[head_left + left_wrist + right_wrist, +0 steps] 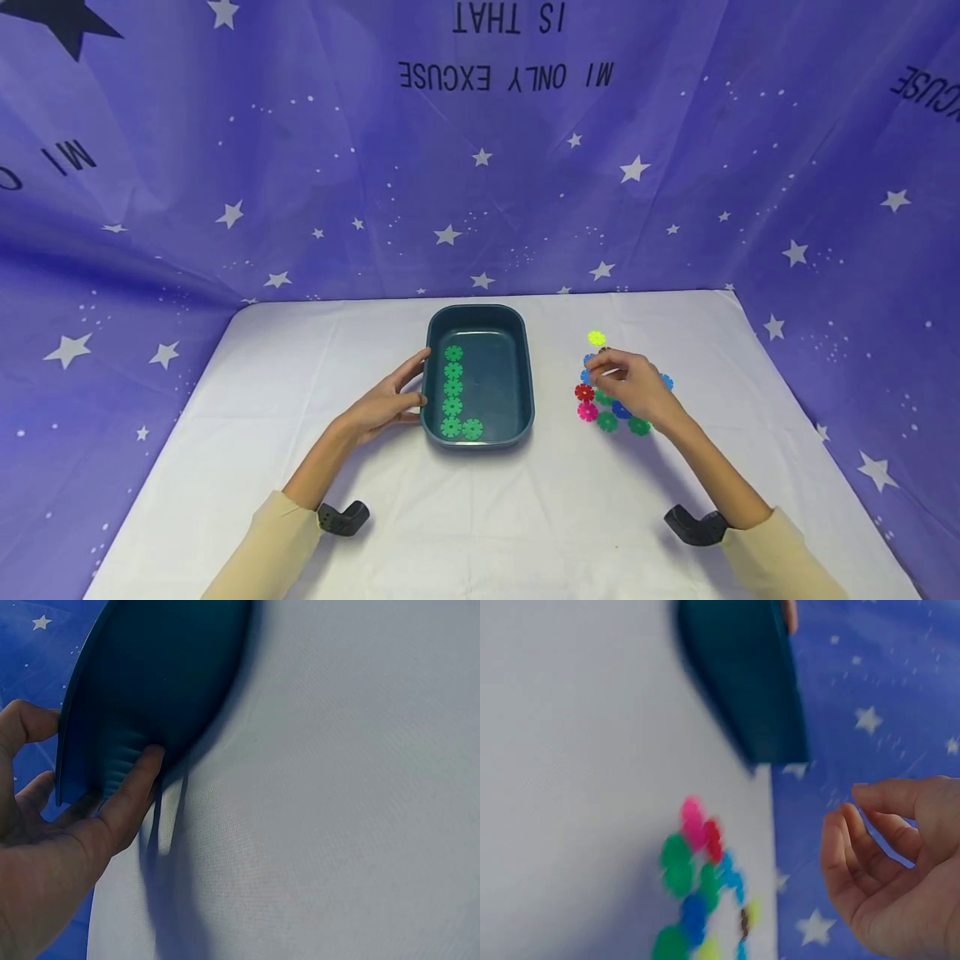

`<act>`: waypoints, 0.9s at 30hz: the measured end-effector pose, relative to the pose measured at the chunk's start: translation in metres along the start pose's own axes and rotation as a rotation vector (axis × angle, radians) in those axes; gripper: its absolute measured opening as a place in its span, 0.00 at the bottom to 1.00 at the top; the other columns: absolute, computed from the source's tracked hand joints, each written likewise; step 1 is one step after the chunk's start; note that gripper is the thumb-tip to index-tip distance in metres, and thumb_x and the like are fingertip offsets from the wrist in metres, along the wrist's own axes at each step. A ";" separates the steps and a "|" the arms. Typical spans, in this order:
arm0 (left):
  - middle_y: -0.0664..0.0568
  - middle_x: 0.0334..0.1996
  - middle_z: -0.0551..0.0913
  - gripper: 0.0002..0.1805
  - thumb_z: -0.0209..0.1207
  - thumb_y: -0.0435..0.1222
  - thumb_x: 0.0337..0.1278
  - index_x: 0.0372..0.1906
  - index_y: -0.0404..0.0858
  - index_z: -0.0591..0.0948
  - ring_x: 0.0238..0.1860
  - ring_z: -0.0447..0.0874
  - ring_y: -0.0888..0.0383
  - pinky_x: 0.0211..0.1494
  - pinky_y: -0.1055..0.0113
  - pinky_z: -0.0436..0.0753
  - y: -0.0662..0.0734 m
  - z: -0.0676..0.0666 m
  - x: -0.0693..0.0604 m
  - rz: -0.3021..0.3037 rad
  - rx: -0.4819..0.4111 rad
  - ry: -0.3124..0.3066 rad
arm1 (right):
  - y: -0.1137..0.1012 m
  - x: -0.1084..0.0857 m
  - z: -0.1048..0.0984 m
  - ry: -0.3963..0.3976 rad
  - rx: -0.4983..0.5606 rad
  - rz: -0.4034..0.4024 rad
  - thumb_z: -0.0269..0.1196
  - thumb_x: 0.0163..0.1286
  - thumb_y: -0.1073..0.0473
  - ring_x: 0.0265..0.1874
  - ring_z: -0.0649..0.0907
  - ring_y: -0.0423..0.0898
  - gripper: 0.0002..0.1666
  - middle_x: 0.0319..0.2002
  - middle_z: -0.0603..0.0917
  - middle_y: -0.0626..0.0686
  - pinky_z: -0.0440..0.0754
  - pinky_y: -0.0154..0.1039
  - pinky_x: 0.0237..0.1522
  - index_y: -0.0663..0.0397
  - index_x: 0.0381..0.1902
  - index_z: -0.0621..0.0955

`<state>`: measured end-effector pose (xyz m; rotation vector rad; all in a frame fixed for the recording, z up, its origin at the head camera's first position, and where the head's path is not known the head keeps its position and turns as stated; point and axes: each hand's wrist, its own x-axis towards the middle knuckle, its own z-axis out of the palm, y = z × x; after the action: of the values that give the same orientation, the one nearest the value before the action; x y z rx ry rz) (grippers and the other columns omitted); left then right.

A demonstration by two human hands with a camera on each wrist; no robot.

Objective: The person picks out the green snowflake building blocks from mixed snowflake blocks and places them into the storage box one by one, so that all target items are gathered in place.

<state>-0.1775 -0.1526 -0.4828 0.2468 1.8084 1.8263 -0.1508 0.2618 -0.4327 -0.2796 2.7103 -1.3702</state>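
A dark teal tray (531,375) holds several green flower-shaped discs (452,388) in a column along its left side, with another green disc (472,429) beside the bottom one. My left hand (384,407) grips the tray's left edge; in the left wrist view its fingers lie at the rim and against the outer wall (187,667). My right hand (633,385) hovers over loose coloured discs (584,392), fingers loosely bent and thumb near them. The right wrist view shows no disc in this hand (900,862); the discs there (694,915) are blurred.
The loose pile right of the tray includes a yellow disc (596,337) at its back, a pink disc (587,412) and green discs (607,422) toward the front. A white cloth (480,517) covers the table, and a purple star-printed curtain (480,192) stands behind it.
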 end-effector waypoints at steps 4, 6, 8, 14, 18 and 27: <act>0.46 0.80 0.40 0.48 0.52 0.24 0.59 0.81 0.52 0.48 0.69 0.61 0.37 0.59 0.48 0.78 -0.001 0.001 -0.001 0.005 -0.006 0.003 | 0.024 -0.006 -0.005 0.012 -0.016 0.074 0.63 0.70 0.63 0.42 0.83 0.55 0.15 0.46 0.85 0.60 0.84 0.43 0.39 0.64 0.52 0.82; 0.46 0.80 0.39 0.48 0.51 0.24 0.59 0.81 0.52 0.47 0.69 0.61 0.37 0.59 0.48 0.78 -0.001 0.001 -0.001 0.007 -0.008 0.001 | 0.037 -0.007 -0.004 0.022 -0.008 0.118 0.63 0.71 0.63 0.42 0.83 0.55 0.16 0.46 0.85 0.60 0.84 0.42 0.39 0.65 0.54 0.81; 0.45 0.80 0.39 0.48 0.52 0.24 0.59 0.81 0.51 0.47 0.69 0.62 0.37 0.59 0.48 0.79 -0.001 0.001 -0.001 0.008 -0.007 0.002 | 0.048 -0.007 -0.002 0.034 0.004 0.161 0.63 0.70 0.63 0.43 0.83 0.54 0.17 0.47 0.84 0.61 0.85 0.39 0.38 0.66 0.55 0.81; 0.47 0.80 0.40 0.48 0.52 0.24 0.59 0.81 0.53 0.48 0.68 0.64 0.38 0.58 0.48 0.79 0.001 0.002 -0.002 0.008 -0.009 -0.002 | 0.069 -0.005 0.003 0.067 -0.004 0.243 0.66 0.68 0.61 0.48 0.80 0.56 0.20 0.49 0.84 0.60 0.82 0.42 0.45 0.63 0.56 0.82; 0.47 0.80 0.40 0.48 0.52 0.24 0.60 0.81 0.53 0.48 0.68 0.63 0.38 0.58 0.48 0.79 0.001 0.002 -0.002 0.004 -0.010 -0.001 | 0.073 -0.003 0.005 0.068 -0.047 0.240 0.68 0.66 0.60 0.52 0.77 0.59 0.21 0.50 0.84 0.60 0.74 0.55 0.54 0.61 0.56 0.82; 0.46 0.80 0.40 0.48 0.52 0.25 0.59 0.81 0.52 0.48 0.69 0.62 0.37 0.59 0.47 0.78 0.000 0.001 0.000 -0.006 0.010 0.012 | 0.072 0.003 0.011 0.042 -0.111 0.226 0.69 0.64 0.61 0.54 0.76 0.62 0.19 0.51 0.81 0.64 0.73 0.60 0.57 0.63 0.52 0.83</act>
<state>-0.1769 -0.1521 -0.4829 0.2350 1.8253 1.8183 -0.1610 0.2944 -0.4976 0.0476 2.7542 -1.1799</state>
